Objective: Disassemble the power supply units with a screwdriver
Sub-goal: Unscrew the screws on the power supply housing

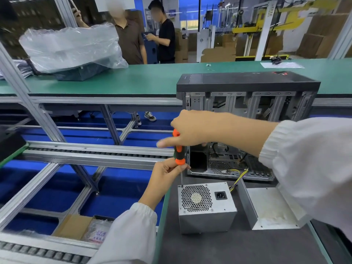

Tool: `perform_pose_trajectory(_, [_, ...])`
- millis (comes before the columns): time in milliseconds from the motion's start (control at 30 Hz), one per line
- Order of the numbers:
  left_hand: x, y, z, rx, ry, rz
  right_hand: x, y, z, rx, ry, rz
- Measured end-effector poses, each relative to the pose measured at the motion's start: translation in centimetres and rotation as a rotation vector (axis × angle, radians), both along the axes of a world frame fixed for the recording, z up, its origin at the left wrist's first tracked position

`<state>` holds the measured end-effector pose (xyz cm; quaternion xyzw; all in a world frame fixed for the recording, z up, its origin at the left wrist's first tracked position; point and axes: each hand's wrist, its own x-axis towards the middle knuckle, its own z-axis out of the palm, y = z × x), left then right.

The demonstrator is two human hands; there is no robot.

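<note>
Two hands on one orange-and-black-handled screwdriver (179, 149), held upright. Right hand (192, 130) wrapped round top of handle, thumb sticking out left. Left hand (167, 171) pinching lower handle end where shaft starts. Shaft tip down on top-left corner of silver boxy power supply unit (206, 204), fan grille and black socket facing up. Unit standing on dark grey bench mat (219, 248), coloured wires running from it back toward open metal computer case (245, 103) just behind. Bent grey sheet-metal cover (270, 208) lying just right of unit.
</note>
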<state>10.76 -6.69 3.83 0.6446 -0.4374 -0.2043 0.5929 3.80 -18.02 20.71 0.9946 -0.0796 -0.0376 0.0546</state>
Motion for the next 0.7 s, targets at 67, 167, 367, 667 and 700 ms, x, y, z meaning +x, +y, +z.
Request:
perform_pose_trajectory(67, [-0.2, -0.1, -0.1, -0.012, 0.010, 0.012, 0.2, 0.7, -0.6, -0.152, -0.035, -0.076])
perform_pose_trajectory(167, [-0.3, -0.3, -0.2, -0.011, 0.046, 0.037, 0.2, 0.4, -0.6, -0.169, 0.052, 0.002])
perform_pose_trajectory(367, [-0.8, -1.1, 0.0, -0.006, 0.120, 0.095, 0.0, -0.8, 1.6, 0.065, 0.299, 0.088])
perform_pose_trajectory(667, [0.1, 1.0, 0.3, 0.035, 0.060, -0.056, -0.1, -0.2, 2.2, 0.128, 0.212, 0.178])
perform_pose_trajectory(700, [-0.1, 0.9, 0.4, 0.023, 0.057, -0.037, -0.2, 0.1, 1.9, 0.108, 0.201, 0.114])
